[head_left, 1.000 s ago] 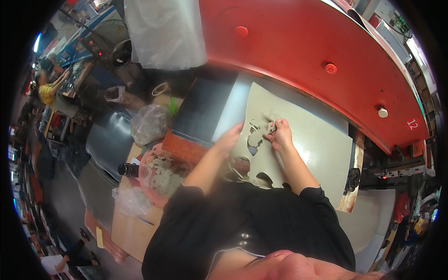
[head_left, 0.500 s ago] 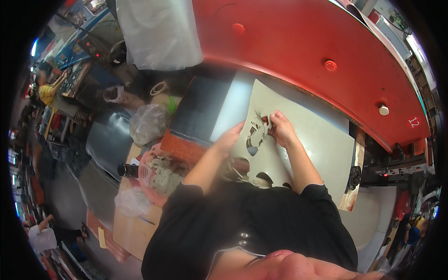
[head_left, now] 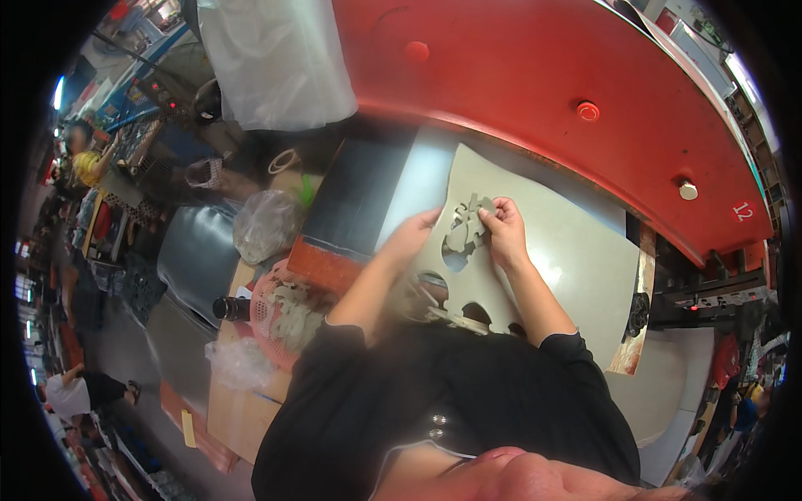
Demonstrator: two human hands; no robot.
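A large beige sheet [head_left: 576, 250], smooth and leather-like, lies before me with several cut-out holes along its left and near side. My right hand [head_left: 508, 238] is closed, pinching a cluster of small cut beige pieces [head_left: 472, 219] between thumb and fingers over one of the holes. At the sheet's left edge, my left hand [head_left: 411, 236] grips the border, its fingertips partly hidden by the material. Near my body, more loose-looking cut parts [head_left: 455, 317] hang around the openings.
A red machine beam [head_left: 501, 67] with a red button [head_left: 588, 111] spans the far side. To the left stand a pink mesh basket [head_left: 266, 311] of beige scraps, a clear plastic bag [head_left: 267, 224] and a black cylinder [head_left: 230, 308]. Other people work at far left.
My right hand has lifted the cut pieces up off the sheet, and more of the hole under them shows. My left hand stays at the sheet's edge.
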